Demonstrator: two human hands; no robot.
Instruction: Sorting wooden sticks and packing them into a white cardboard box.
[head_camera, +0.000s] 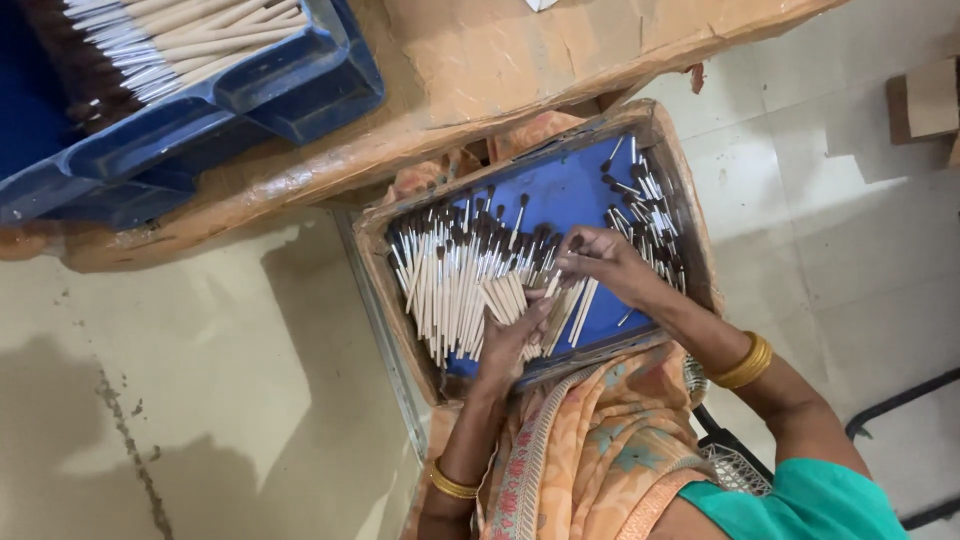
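The left hand (510, 335) grips a bunch of sticks (455, 285) in the tray (690, 215) on her lap; the right hand (605, 262) pinches a few, beside the blue crate (300, 85).

a shallow tray (660, 135) with a blue floor rests on the person's lap, full of pale sticks with dark tips (450, 275), where the left hand (510, 340) cups a bundle and the right hand (605, 262) pinches a few, beside a blue crate (300, 85) of longer sticks on the counter (520, 60).
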